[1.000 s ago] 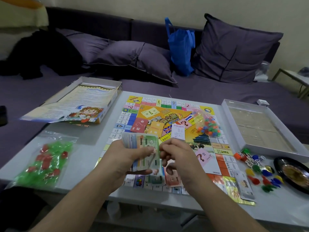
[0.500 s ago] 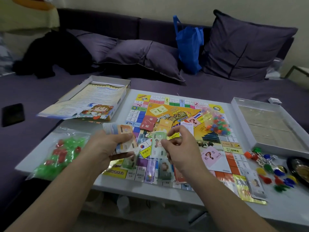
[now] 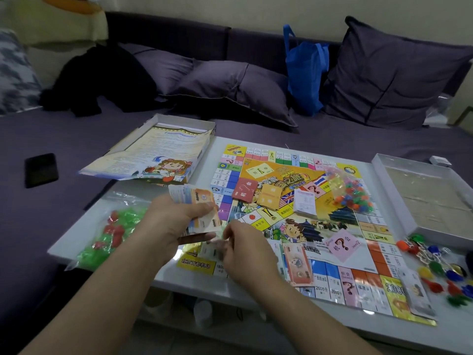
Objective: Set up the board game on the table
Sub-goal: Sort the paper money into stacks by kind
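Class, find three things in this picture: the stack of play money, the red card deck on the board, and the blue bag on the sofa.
stack of play money [image 3: 197,204], head view, orange top note.
red card deck [image 3: 244,190], head view, top card's centre.
blue bag [image 3: 304,80], head view, front panel.

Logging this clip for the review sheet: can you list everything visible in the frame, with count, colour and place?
game board: one, multicoloured, flat on the table
table: one, white
play money stack: one, orange and blue notes, in the left hand
note on board: one, orange, near edge
card decks: three, red, orange, white, at board centre
bag of pegs: one, clear, mixed colours, on board's far right
bag of houses: one, green and red pieces, table's left end
box lid with leaflet: one, far left
box tray: one, white, right
pawns: several, mixed colours, right edge
phone: one, black, on sofa
cushions: three, purple
tote bag: one, blue
left hand: grips the stack
right hand: pinches a blurred note
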`<move>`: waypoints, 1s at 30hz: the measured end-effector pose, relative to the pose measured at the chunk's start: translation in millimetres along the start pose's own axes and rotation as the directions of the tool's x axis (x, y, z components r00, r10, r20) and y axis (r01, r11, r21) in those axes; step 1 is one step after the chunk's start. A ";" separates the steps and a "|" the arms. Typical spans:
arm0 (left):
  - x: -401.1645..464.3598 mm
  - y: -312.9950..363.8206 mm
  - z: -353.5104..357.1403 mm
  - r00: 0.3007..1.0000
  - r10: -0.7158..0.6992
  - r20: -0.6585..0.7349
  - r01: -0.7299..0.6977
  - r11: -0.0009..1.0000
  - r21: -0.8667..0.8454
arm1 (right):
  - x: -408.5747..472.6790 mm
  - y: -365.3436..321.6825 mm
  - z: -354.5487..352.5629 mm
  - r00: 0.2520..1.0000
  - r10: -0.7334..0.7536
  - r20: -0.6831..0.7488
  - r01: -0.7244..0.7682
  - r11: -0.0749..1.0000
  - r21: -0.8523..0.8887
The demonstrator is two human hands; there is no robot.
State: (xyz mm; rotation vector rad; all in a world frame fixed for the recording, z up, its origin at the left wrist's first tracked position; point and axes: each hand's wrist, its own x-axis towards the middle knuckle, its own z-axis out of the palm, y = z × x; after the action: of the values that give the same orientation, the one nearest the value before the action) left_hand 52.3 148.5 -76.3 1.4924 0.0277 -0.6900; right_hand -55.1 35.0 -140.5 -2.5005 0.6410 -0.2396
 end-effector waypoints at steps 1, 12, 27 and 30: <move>-0.1 0.0 0.6 1.000 0.003 0.005 -0.003 1.000 0.008 | -1.7 0.0 0.7 1.000 -0.023 0.008 0.023 0.998 -0.050; -5.2 -3.0 5.1 0.999 0.027 0.041 -0.028 0.999 0.042 | 1.1 44.2 -93.0 0.992 0.098 0.078 -0.102 0.993 0.057; -7.7 -14.0 20.3 0.991 0.014 0.133 -0.024 0.997 0.075 | -10.4 64.2 -87.8 0.920 -0.048 0.389 0.147 0.962 -0.229; -8.3 -12.4 18.3 0.991 0.015 0.130 -0.024 0.997 0.072 | -8.7 59.5 -81.6 0.918 -0.070 0.390 0.162 0.964 -0.209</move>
State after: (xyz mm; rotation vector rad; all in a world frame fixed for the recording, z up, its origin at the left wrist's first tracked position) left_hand 33.0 136.0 -81.7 1.5127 -0.1124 -0.7779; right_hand -110.1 -42.4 -105.0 -2.7106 0.3769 0.2948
